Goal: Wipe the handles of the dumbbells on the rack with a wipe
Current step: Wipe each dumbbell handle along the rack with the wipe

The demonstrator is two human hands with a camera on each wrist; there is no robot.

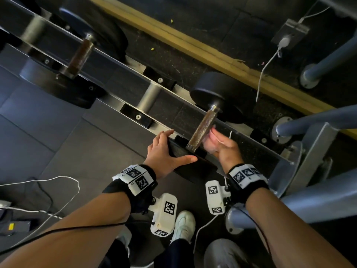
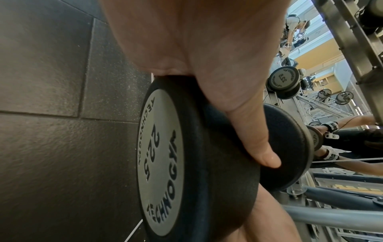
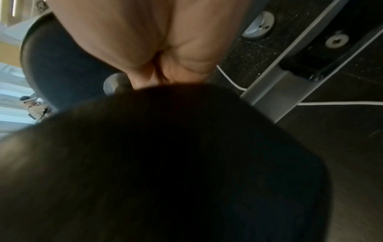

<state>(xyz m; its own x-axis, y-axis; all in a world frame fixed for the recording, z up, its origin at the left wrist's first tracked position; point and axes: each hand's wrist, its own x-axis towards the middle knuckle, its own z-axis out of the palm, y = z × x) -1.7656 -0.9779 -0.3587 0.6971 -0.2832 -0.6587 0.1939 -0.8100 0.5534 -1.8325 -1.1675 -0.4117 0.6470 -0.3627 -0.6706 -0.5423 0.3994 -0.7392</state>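
Note:
A dumbbell lies across the steel rack (image 1: 123, 70) with its knurled handle (image 1: 202, 128) pointing away from me. My left hand (image 1: 179, 147) rests on its near black head (image 1: 195, 169), fingers straight and thumb spread along the rim. The left wrist view shows that head's grey 22.5 end plate (image 2: 161, 163) under my thumb (image 2: 259, 147). My right hand (image 1: 216, 140) grips a pale crumpled wipe (image 1: 209, 144), blurred, against the right side of the handle. In the right wrist view only my palm (image 3: 165, 41) and the dark head (image 3: 165, 163) show. A second dumbbell's handle (image 1: 79, 55) lies further left.
A grey tubular frame (image 1: 328, 120) stands close on the right. A white cable (image 1: 266, 70) runs over the floor behind the rack, beside a wooden strip (image 1: 193, 43). More cables (image 1: 58, 178) lie at the left, and my white shoe (image 1: 183, 225) is below the rack.

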